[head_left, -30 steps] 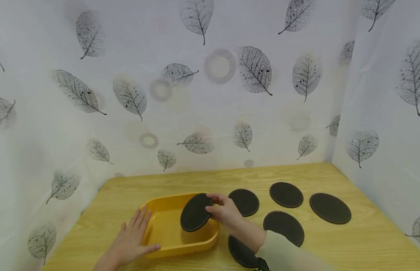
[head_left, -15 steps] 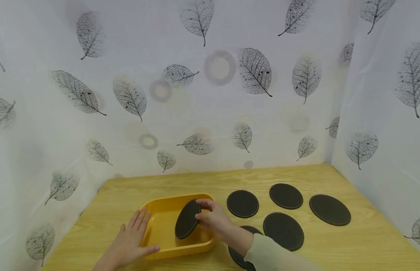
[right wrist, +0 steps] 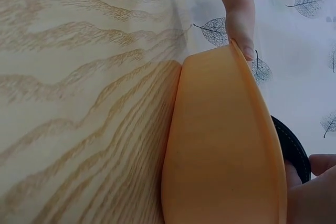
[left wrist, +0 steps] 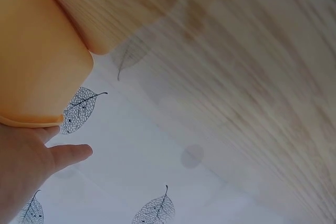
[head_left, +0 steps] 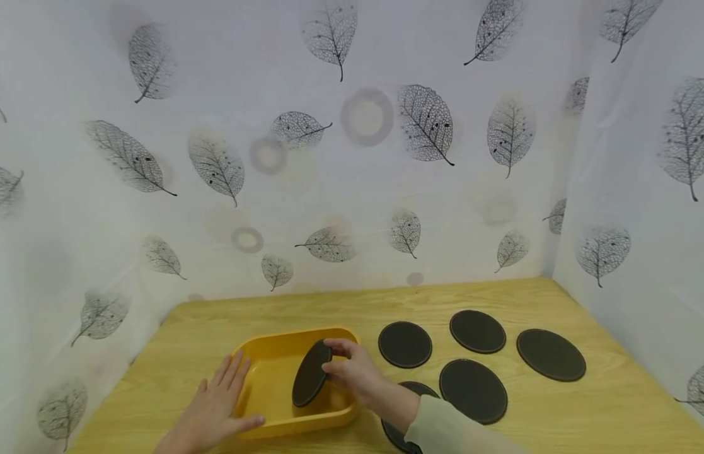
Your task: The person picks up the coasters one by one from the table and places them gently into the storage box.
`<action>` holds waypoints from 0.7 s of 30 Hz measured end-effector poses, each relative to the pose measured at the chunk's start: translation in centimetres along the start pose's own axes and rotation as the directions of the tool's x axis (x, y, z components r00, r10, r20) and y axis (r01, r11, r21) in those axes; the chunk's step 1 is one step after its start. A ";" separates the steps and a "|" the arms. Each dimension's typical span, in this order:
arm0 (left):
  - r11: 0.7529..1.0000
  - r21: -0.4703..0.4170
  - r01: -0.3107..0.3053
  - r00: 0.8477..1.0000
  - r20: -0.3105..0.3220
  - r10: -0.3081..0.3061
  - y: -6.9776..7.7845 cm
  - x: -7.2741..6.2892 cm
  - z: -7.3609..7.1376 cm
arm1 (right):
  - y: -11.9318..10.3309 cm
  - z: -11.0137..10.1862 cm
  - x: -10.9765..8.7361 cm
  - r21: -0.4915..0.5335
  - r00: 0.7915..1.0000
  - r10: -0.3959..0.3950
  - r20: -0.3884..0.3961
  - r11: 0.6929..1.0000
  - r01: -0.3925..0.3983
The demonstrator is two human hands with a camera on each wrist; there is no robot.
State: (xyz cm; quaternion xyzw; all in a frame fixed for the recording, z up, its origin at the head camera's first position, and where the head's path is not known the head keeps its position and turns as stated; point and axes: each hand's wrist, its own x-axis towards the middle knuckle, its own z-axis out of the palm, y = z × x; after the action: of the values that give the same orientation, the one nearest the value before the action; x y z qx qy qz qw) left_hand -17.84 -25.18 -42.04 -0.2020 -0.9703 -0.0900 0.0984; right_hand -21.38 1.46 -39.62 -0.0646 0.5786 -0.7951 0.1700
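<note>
My right hand (head_left: pixel 354 372) pinches a round black coaster (head_left: pixel 311 373) by its edge, tilted steeply inside the yellow bin (head_left: pixel 272 432). In the right wrist view the stitched edge of the coaster (right wrist: pixel 292 148) shows past the bin's rim, between thumb and fingers of the right hand (right wrist: pixel 315 195). My left hand (head_left: pixel 215 403) lies with straight, spread fingers on the bin's left rim. The left wrist view has that hand (left wrist: pixel 26 161) at the rim of the bin (left wrist: pixel 42 51), thumb stretched out.
Right of the bin, several more black coasters lie flat on the wooden table, among them one at the back (head_left: pixel 405 345) and one far right (head_left: pixel 551 355). The right forearm partly covers a near coaster (head_left: pixel 394 435). A leaf-printed white curtain (head_left: pixel 352 189) encloses the table.
My right hand has moved left and down with the coaster, which has turned from facing up to nearly on edge inside the bin. The left hand has stayed at the rim.
</note>
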 end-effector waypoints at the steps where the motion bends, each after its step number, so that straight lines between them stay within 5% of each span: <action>1: 1.000 -0.004 -0.001 1.000 0.002 0.001 0.1 0.0 0.0 | 0.0 0.0 0.0 0.000 1.000 0.001 -0.002 1.000 -0.001; 21: 1.000 0.020 -0.002 1.000 -0.018 0.003 0.0 0.2 0.5 | 0.7 0.5 0.9 -0.004 1.000 -0.010 0.000 1.000 0.010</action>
State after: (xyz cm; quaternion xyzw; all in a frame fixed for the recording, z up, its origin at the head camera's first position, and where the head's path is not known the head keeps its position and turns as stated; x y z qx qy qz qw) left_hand -18.13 -25.01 -42.47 -0.2014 -0.9699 -0.0822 0.1093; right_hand -21.93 0.52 -40.25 -0.0677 0.5796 -0.7949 0.1660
